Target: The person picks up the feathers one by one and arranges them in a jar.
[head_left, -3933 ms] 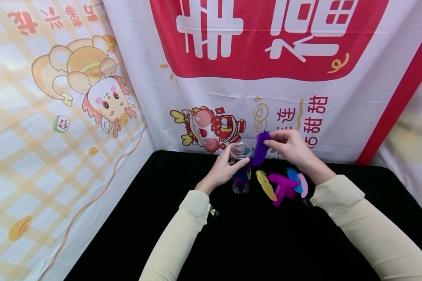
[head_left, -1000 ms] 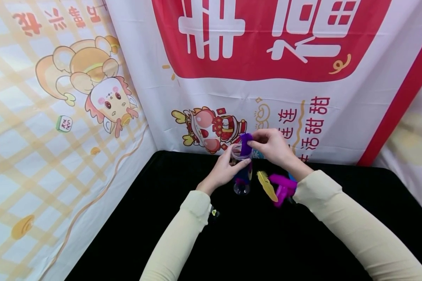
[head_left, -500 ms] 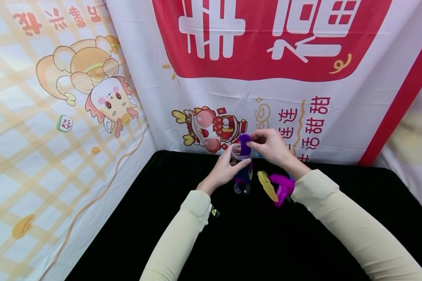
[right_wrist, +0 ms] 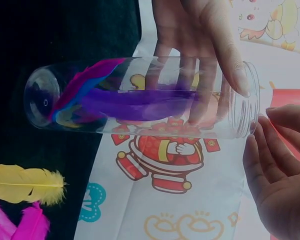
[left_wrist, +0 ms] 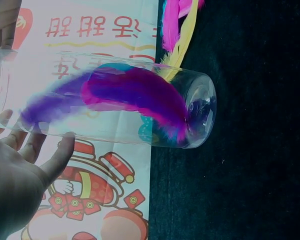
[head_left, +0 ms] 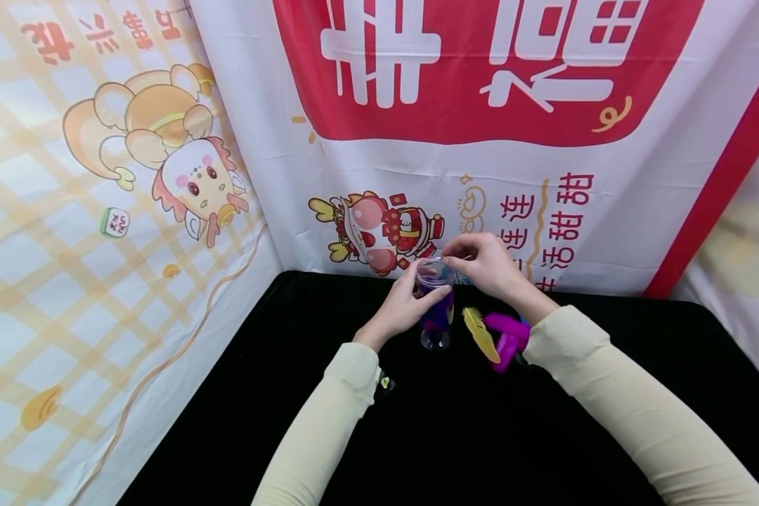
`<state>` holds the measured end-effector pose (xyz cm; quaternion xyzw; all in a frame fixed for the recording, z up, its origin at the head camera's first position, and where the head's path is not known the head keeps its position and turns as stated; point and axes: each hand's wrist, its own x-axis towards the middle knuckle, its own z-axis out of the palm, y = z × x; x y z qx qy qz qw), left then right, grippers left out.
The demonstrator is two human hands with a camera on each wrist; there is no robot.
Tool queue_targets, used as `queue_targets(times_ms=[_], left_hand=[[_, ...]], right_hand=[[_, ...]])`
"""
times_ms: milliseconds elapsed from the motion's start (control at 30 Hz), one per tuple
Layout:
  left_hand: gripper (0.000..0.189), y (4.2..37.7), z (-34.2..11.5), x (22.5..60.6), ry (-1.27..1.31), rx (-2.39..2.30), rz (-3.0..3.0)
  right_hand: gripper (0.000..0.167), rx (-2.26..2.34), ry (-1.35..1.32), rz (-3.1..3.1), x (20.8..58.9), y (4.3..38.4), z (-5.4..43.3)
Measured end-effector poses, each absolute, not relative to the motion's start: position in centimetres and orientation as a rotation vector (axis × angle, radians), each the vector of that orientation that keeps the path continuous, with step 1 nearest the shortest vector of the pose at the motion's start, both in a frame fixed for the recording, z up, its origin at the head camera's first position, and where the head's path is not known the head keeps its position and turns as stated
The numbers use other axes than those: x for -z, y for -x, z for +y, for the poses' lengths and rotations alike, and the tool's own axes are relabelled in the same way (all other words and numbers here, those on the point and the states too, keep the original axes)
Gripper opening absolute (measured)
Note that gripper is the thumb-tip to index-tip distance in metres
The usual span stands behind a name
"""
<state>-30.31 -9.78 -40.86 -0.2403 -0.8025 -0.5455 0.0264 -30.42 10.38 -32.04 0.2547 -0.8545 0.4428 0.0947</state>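
Left hand (head_left: 406,301) curls its fingers around a clear jar (head_left: 437,322), mouth upward, near the far edge of the black worktop (head_left: 455,436). Right hand (head_left: 488,267), loosely bent and holding nothing, is at the rim. Inside stands a purple feather (right_wrist: 140,106); yellow feather (head_left: 481,336) and magenta feathers (head_left: 509,339) lie beside the jar.

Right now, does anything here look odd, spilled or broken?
Only the backdrop: its red cartoon figure lies sideways, as if hung wrong. The jar shows no damage; the loose feathers seem piled, not spilled.
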Motion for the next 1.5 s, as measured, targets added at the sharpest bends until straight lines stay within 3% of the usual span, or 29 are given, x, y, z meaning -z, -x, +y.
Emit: queue_targets(times_ms=[533,867,1500], left_hand=[[0.066,28.0,-9.8,37.6,0.780,1.707,-2.540],[0.061,30.1,-9.8,40.6,0.708,1.683,-2.497],[0.066,30.2,-9.7,40.8,0.689,1.663,-2.510]], right_hand=[[0.010,-1.315,-0.820,-2.550,31.4,29.5,11.4],[0.010,-1.305,-0.815,-2.566,31.3,29.5,12.4],[0.013,-1.244,-0.789,-2.672,32.0,29.5,14.6]])
